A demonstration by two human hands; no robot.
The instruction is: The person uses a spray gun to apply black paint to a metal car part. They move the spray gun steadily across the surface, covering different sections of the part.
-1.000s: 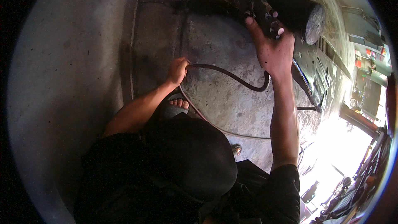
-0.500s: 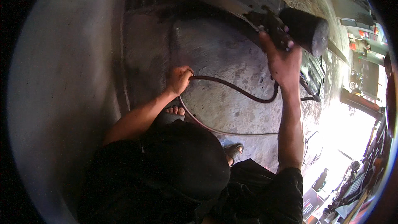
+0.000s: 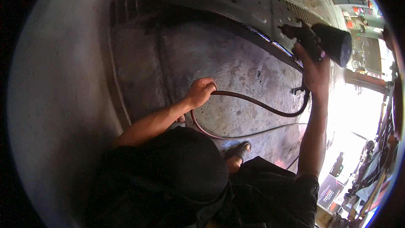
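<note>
The left hand (image 3: pixel 201 92) is gripping a dark red rubber hose (image 3: pixel 257 103), fingers curled around it, while the right hand (image 3: pixel 313 68) is clasping a black power tool (image 3: pixel 322 41) at far right against the perforated grey metal plate (image 3: pixel 236 0).

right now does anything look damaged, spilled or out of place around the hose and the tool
Nothing looks spilled or broken. The left hand grips the dark hose, which sags in a loop across the stained concrete floor to the black power tool in the right hand. The loose loop lies near the sandalled foot.

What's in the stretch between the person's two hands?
In the head view, a dark hose runs from the left hand across stained concrete floor toward the right hand, which grips a black power tool.
</note>
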